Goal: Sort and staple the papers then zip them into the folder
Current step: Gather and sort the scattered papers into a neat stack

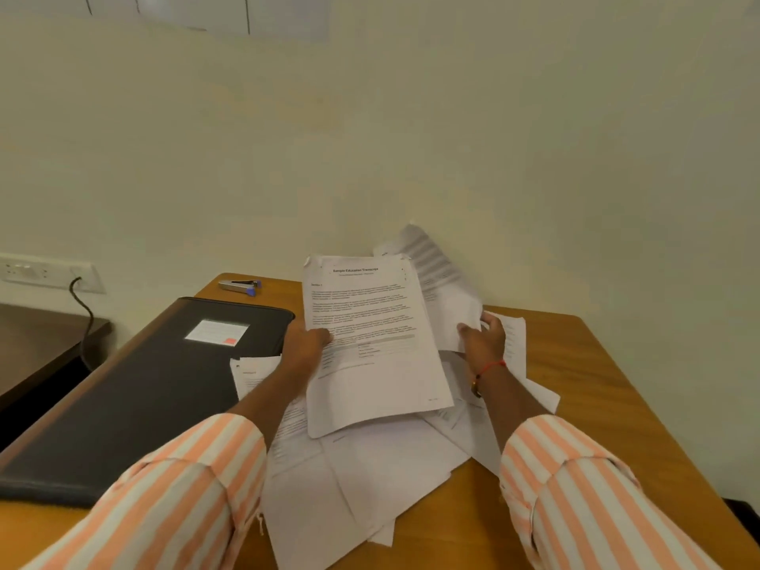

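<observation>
cam: one head-worn wide-angle view is looking from above the near edge of the table (596,364) | facing: it is tilting forward and down, across the table to the wall (411,137) behind it | range: it is hovering close over the table, papers (370,331) sitting mid-frame, left sleeve (164,508) and right sleeve (596,508) crowding the lower corners

Folder (135,397) blocks left; stapler (240,286) reachable over bare far-left corner.

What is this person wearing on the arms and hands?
The left sleeve and right sleeve are long, striped peach and white, cuffs at the forearm. A red thread bracelet circles the right wrist. The left hand and right hand are bare.
</observation>
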